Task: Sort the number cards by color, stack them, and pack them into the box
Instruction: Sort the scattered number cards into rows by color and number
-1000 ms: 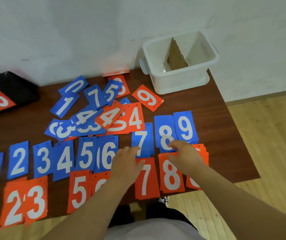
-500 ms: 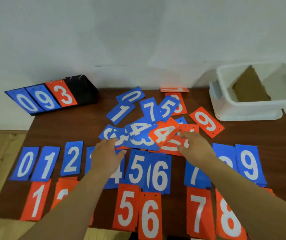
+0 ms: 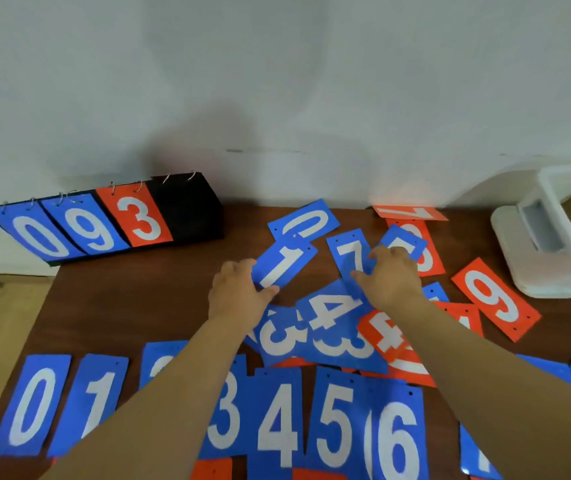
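Observation:
Blue and red number cards cover the brown table [image 3: 131, 306]. A loose pile lies in the middle: blue 0 [image 3: 305, 220], blue 4 [image 3: 332, 306], a blue 3 [image 3: 339, 346], red 4 [image 3: 388, 334], red 9 [image 3: 495, 299]. My left hand [image 3: 239, 292] pinches the lower corner of the blue 1 card [image 3: 286, 263]. My right hand [image 3: 389, 275] has its thumb on the blue 7 card [image 3: 348, 254] and its fingers curled at that card's edge, beside a blue 5 [image 3: 407, 242]. The white box [image 3: 550, 271] stands at the far right, partly cut off.
Along the near edge runs a row of blue cards, from 0 [image 3: 31, 407] and 1 [image 3: 95, 403] to 5 [image 3: 336, 420] and 6 [image 3: 396, 441]. A black flip scoreboard [image 3: 187, 209] showing 0, 9, 3 leans against the wall at the back left. Wooden floor lies to the left.
Both hands have moved away from the near rows and up into the loose pile. My left hand has taken hold of the blue 1; my right has reached the blue 7.

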A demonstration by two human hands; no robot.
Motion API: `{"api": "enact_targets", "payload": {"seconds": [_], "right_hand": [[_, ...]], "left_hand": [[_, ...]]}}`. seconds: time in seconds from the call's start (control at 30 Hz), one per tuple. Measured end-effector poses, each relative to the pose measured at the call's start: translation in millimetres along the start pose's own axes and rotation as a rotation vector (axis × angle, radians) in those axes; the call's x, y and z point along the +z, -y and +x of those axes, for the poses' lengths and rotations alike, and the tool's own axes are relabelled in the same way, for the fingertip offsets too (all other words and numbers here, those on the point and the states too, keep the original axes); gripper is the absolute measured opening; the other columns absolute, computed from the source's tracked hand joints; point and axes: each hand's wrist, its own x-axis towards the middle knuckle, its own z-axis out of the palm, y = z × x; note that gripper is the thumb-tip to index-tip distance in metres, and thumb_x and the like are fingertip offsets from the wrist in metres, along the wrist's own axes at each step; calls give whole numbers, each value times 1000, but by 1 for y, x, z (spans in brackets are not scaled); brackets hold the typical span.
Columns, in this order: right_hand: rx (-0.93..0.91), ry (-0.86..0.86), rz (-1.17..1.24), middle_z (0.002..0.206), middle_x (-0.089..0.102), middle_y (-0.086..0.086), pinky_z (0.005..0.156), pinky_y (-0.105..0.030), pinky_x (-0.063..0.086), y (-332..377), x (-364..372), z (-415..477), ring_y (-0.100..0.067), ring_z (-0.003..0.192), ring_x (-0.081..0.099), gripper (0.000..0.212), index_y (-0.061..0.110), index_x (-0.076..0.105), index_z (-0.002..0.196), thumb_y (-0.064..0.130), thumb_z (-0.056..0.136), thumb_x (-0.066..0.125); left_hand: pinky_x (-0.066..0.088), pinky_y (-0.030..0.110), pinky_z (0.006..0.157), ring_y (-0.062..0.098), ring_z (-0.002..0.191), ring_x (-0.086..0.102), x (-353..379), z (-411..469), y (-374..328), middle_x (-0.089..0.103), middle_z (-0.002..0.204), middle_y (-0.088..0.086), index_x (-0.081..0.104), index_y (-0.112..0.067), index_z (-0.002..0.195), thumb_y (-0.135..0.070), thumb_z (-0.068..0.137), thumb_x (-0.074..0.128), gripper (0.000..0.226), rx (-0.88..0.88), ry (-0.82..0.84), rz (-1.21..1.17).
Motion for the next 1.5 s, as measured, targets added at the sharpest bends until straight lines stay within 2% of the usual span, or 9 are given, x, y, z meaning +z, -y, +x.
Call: {"api": "enact_targets", "payload": {"seconds": [0.3, 0.53, 0.77, 0.93, 1.1, 1.23, 1.3, 1.4, 1.5], "right_hand": [[130, 125, 100, 125, 43, -11, 70, -35, 52, 6, 1, 34, -25, 80, 59, 53, 23, 51, 124, 37, 83, 82], [-14, -24, 260, 80, 62, -1, 48, -26, 43, 10, -2, 16, -15, 59, 57, 27, 20, 58, 116, 7, 92, 63], [-64, -42, 395, 98, 61, 8, 49, -19, 43, -6, -12, -19, -13, 55, 58, 23, 29, 56, 111, 11, 96, 61], [-2, -35, 581, 90, 67, 1, 45, -27, 51, -19, -11, -36, -12, 50, 55, 24, 29, 59, 107, 8, 96, 61], [34, -71, 717, 121, 58, 16, 58, -14, 48, -27, -25, -70, -5, 80, 63, 23, 30, 64, 112, 12, 99, 60], [37, -40, 806, 120, 61, 15, 78, -19, 51, -49, -40, -123, -6, 100, 63, 22, 28, 68, 111, 11, 98, 62], [30, -10, 800, 112, 61, 19, 72, -12, 46, -69, -45, -153, 1, 92, 60, 24, 28, 69, 113, 11, 98, 63], [54, 26, 773, 94, 59, 21, 55, -11, 42, -104, -53, -196, -2, 70, 56, 25, 32, 66, 111, 11, 97, 64], [59, 4, 743, 106, 64, 15, 60, -16, 45, -142, -55, -229, -5, 76, 62, 28, 32, 66, 108, 8, 93, 67]], "left_hand": [[45, 35, 101, 24, 126, 42, 19, 37, -14, 39, 137, -1, 50, -34, 134, -40, 83, 81, 60, 51, 25, -40], [46, 38, 96, 21, 115, 45, 10, 40, -20, 53, 123, -7, 56, -40, 116, -45, 84, 78, 39, 54, 25, 57], [52, 34, 92, 26, 118, 48, 3, 52, -30, 31, 138, 0, 55, -34, 123, -29, 81, 84, 51, 48, 160, -9], [43, 19, 61, 16, 95, 57, 0, 45, -29, 58, 125, 1, 62, -33, 106, -20, 91, 74, 24, 116, 125, -119], [47, 18, 83, 10, 111, 59, -23, -5, -34, 57, 137, -8, 61, -33, 127, -17, 101, 57, 31, 181, -17, -311], [44, 26, 45, 11, 48, 49, -39, -77, -36, 70, 100, -5, 61, -37, 128, -8, 100, 53, 40, 83, 42, -540], [42, 29, 43, 16, 45, 42, -37, -115, -38, 66, 86, -10, 60, -40, 125, -9, 100, 55, 40, 79, 59, -556], [38, 23, 40, 11, 39, 36, -19, -169, -46, 66, 103, -5, 60, -37, 128, -8, 99, 59, 40, 80, 82, -594], [39, 22, 40, 11, 40, 45, 6, -212, -63, 64, 118, -6, 59, -36, 131, -9, 98, 62, 43, 111, 128, -571]]}}
